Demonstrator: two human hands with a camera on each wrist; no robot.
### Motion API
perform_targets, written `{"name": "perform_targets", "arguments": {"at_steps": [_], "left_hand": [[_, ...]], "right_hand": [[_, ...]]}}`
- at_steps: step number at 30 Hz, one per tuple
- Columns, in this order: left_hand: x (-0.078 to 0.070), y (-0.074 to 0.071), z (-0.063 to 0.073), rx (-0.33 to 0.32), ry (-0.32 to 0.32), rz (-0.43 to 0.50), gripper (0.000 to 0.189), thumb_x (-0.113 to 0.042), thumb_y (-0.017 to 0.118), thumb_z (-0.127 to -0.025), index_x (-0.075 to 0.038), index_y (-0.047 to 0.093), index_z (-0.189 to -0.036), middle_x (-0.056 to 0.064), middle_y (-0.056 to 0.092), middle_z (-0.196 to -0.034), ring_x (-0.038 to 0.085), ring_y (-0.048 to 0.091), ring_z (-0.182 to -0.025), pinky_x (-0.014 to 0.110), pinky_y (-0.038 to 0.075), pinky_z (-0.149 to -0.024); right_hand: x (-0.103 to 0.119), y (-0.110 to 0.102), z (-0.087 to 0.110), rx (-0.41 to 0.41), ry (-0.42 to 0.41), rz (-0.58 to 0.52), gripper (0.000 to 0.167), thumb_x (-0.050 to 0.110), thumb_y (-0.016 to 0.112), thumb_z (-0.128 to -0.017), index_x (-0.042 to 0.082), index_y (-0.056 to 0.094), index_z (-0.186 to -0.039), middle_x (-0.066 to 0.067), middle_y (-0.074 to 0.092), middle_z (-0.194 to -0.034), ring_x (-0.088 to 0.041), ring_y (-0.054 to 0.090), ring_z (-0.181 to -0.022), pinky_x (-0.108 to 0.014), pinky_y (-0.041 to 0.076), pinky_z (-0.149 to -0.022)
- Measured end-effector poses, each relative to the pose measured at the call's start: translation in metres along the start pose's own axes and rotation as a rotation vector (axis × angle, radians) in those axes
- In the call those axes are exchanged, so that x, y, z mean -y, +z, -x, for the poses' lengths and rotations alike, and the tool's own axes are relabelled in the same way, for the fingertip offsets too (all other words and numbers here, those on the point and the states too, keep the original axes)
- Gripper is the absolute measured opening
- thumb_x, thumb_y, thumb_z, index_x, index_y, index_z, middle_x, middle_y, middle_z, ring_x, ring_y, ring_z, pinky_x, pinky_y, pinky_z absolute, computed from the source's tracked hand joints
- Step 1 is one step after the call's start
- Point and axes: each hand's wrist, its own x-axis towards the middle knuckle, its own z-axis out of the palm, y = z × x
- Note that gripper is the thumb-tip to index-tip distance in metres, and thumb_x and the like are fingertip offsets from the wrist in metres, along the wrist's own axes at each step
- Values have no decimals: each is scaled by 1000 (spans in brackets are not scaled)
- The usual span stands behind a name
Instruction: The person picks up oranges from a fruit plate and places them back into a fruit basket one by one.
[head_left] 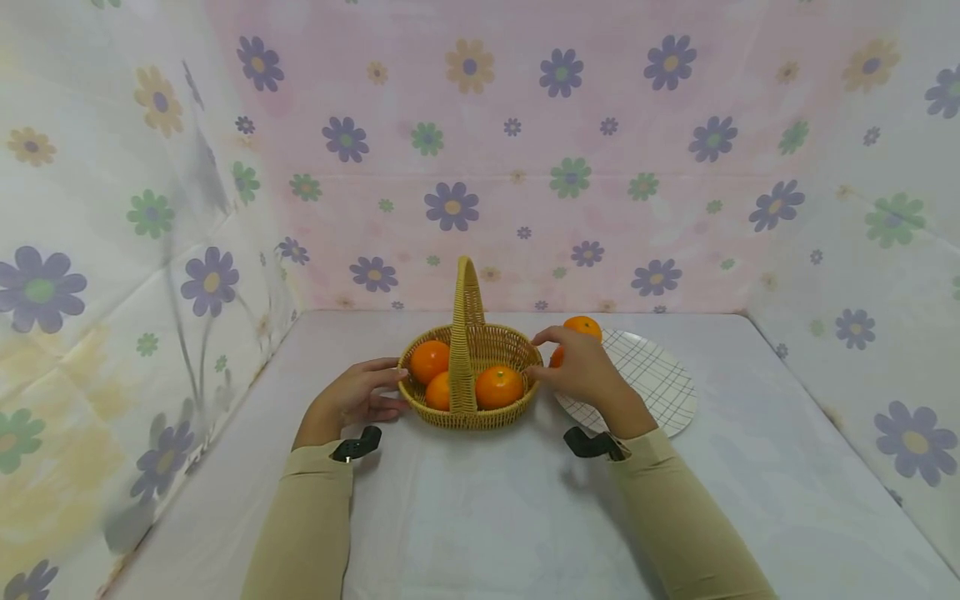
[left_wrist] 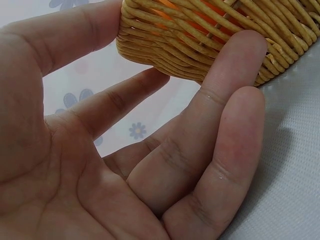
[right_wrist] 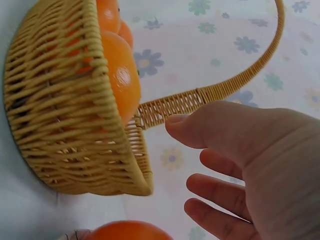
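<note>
A yellow wicker basket [head_left: 468,419] with an upright handle stands on the table. Three oranges [head_left: 500,387] lie inside it. My left hand [head_left: 366,392] holds the basket's left end, thumb at the rim and the other fingers along the outer side, as the left wrist view shows. By the right rim is my right hand [head_left: 581,371], its fingers loosely bent with nothing between them; in the right wrist view the hand [right_wrist: 250,165] looks apart from the wicker. Beyond it, two more oranges [head_left: 583,326] sit at the plate [head_left: 660,383], one partly hidden by the hand.
The round white plate has a dark grid pattern and lies right of the basket, partly under my right forearm. A pale cloth [head_left: 465,517] covers the table. Flower-printed sheets [head_left: 510,150] hang at the back and both sides.
</note>
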Motion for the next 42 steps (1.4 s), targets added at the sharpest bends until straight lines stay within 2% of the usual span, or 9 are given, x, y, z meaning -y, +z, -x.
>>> {"name": "perform_targets", "arguments": {"at_steps": [3, 5, 9, 15, 19, 24, 29, 33, 42], "left_hand": [[-1, 1, 0, -6, -8, 4, 74, -38, 71, -98, -18, 37, -161, 15, 47, -158, 27, 77, -98, 39, 63, -88], [-1, 1, 1, -1, -4, 0, 77, -40, 71, -98, -17, 35, -162, 16, 46, -159, 27, 77, -98, 40, 63, -89], [-1, 1, 1, -11, -5, 1, 79, -41, 74, -96, -17, 36, -161, 16, 48, -158, 28, 77, -98, 40, 63, -89], [0, 0, 1, -22, -5, -10, 77, -42, 74, -96, -18, 38, -160, 17, 49, -156, 29, 77, -99, 40, 63, -88], [1, -1, 0, -23, -10, -7, 77, -43, 73, -96, -18, 39, -160, 16, 48, -157, 29, 77, -100, 40, 63, -89], [2, -1, -2, -25, -17, -3, 74, -42, 73, -97, -18, 40, -159, 16, 48, -157, 29, 77, -100, 40, 63, -89], [2, 1, -1, -28, -17, -2, 75, -42, 74, -96, -18, 40, -159, 18, 50, -154, 29, 77, -98, 40, 63, -88], [2, 0, -2, -25, -14, 1, 75, -42, 74, -96, -19, 41, -159, 17, 50, -155, 29, 77, -98, 40, 63, -88], [3, -2, -3, -24, -12, 3, 80, -44, 76, -94, -18, 40, -159, 18, 49, -155, 29, 77, -99, 40, 63, -89]], "right_hand": [[-4, -6, 0, -22, 19, 6, 47, 34, 85, -85, 16, 69, -126, -8, 70, -115, -28, 62, -94, -42, 56, -81], [-8, -9, 0, -39, 28, 5, 45, 33, 85, -85, 17, 70, -125, -7, 68, -128, -33, 62, -112, -48, 54, -96], [-16, -16, 2, -58, 49, -32, 42, 29, 83, -87, 15, 69, -124, -9, 67, -133, -38, 61, -122, -53, 52, -105], [-28, -23, 3, -60, 89, -78, 43, 31, 82, -88, 13, 69, -125, -9, 66, -133, -34, 59, -127, -55, 48, -110], [-35, -28, 4, -37, 117, -80, 50, 35, 82, -88, 11, 68, -129, -11, 64, -137, -36, 57, -129, -58, 46, -110], [-44, -32, 6, -2, 153, -78, 59, 41, 82, -88, 10, 64, -135, -11, 63, -138, -37, 57, -127, -57, 50, -105], [-48, -36, 8, 21, 173, -110, 63, 38, 84, -86, 8, 62, -137, -12, 62, -139, -39, 58, -127, -57, 52, -103], [-51, -36, 9, 57, 196, -123, 65, 35, 84, -86, 7, 60, -138, -14, 61, -141, -41, 57, -129, -57, 52, -105], [-62, -29, 7, 107, 232, -125, 68, 35, 88, -81, 12, 59, -139, -12, 62, -138, -37, 58, -127, -53, 52, -106]]}}
